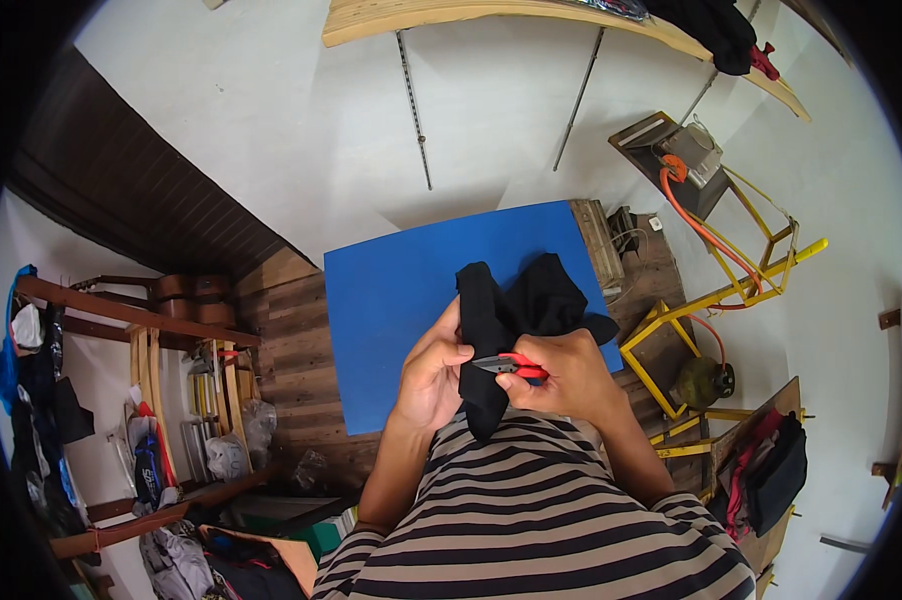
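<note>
My left hand [429, 375] grips a piece of black cloth [479, 310], with the thumb laid across its edge. A longer part of the cloth spreads to the right over the blue tabletop [391, 300], and one end hangs down in front of my striped shirt. Small snips [526, 368] with red handles are in my right hand [576, 375], pinched between thumb and fingers. Their dark blades point left and lie against the cloth, close to my left thumb. Whether the blades are cutting into the fabric cannot be made out.
A wooden crate [597, 245] stands at the table's right end. Farther right is a yellow metal frame [706, 295] with an orange hose and a gas cylinder [704, 382]. Shelves with bags and clothes [141, 450] line the left. A wooden shelf [451, 18] crosses the far wall.
</note>
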`<state>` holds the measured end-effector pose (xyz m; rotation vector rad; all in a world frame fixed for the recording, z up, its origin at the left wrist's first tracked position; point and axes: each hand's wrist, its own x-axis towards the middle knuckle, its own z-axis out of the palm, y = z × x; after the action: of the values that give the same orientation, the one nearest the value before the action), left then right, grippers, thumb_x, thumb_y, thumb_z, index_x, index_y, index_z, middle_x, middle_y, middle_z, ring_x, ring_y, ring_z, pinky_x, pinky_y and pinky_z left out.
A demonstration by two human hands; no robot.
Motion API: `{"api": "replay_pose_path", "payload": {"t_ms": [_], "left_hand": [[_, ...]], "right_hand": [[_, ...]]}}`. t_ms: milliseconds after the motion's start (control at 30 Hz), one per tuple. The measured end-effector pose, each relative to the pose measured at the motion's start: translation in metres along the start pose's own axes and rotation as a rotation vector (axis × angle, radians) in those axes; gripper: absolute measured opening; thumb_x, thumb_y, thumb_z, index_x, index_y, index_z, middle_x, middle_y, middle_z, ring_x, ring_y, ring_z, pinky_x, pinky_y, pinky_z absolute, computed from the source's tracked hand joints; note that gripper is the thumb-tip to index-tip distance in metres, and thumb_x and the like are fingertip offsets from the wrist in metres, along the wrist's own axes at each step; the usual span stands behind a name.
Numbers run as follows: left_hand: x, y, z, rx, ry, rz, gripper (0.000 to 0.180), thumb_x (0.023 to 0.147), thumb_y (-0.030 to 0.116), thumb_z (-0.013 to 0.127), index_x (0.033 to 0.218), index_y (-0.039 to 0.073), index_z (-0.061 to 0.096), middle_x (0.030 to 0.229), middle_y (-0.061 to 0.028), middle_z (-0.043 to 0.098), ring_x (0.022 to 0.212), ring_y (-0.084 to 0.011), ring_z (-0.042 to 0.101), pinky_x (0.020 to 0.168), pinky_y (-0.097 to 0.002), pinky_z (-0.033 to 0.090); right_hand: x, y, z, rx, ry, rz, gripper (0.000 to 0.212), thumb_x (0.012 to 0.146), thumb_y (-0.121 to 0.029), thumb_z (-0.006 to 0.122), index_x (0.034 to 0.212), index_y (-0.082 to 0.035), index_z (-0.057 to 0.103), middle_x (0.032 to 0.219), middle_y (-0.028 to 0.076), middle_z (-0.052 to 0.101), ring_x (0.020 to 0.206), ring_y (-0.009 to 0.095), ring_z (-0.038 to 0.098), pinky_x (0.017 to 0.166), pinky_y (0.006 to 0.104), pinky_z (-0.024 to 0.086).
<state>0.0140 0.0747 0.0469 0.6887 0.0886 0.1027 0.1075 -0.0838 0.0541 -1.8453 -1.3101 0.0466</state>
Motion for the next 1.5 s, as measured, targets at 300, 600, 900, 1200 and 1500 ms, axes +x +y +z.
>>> {"api": "replay_pose_path", "payload": {"t_ms": [300,600,900,1200,1500], "left_hand": [[0.003,-0.001,-0.004,-0.002,0.022,0.035,0.067,0.08,0.01,0.042,0.143,-0.009,0.03,0.133,-0.0185,0.051,0.119,-0.0232,0.054,0.103,-0.0329,0.041],[0.006,0.004,-0.006,-0.096,0.025,0.007,0.063,0.085,0.005,0.045,0.145,-0.002,0.029,0.116,-0.0104,0.059,0.1,-0.0154,0.062,0.086,-0.0266,0.05],[0.011,0.0,-0.002,0.008,-0.031,0.008,0.069,0.081,0.006,0.043,0.147,-0.004,0.028,0.125,-0.0119,0.056,0.109,-0.0171,0.057,0.095,-0.0272,0.043],[0.005,-0.011,-0.002,0.695,0.054,0.179,0.056,0.091,-0.002,0.046,0.145,0.0,0.032,0.089,-0.0036,0.056,0.077,-0.0098,0.05,0.075,-0.0233,0.042],[-0.016,-0.02,-0.017,0.972,-0.022,0.119,0.033,0.095,0.015,0.061,0.123,0.001,0.052,0.08,0.0,0.055,0.071,-0.005,0.048,0.063,-0.0211,0.039]], "right_hand": [[0.004,0.001,-0.002,-0.011,-0.033,-0.005,0.025,0.069,-0.019,0.076,0.068,-0.006,0.054,0.055,0.007,0.048,0.046,0.027,0.052,0.044,0.0331,0.04],[0.004,0.004,0.001,0.023,-0.05,-0.006,0.025,0.07,-0.019,0.076,0.069,-0.006,0.054,0.057,0.007,0.05,0.048,0.028,0.053,0.044,0.0341,0.04],[0.009,0.003,0.012,0.731,0.122,0.554,0.025,0.092,-0.026,0.067,0.081,-0.006,0.057,0.064,-0.004,0.049,0.056,0.003,0.045,0.05,0.0196,0.033],[0.02,0.0,0.021,0.805,0.182,0.622,0.021,0.089,-0.016,0.07,0.077,-0.006,0.055,0.06,-0.002,0.053,0.052,0.004,0.047,0.048,0.0194,0.034],[0.02,0.013,0.008,0.744,0.359,0.636,0.025,0.09,-0.019,0.07,0.075,-0.007,0.055,0.059,-0.005,0.048,0.052,0.001,0.042,0.048,0.0193,0.032]]}}
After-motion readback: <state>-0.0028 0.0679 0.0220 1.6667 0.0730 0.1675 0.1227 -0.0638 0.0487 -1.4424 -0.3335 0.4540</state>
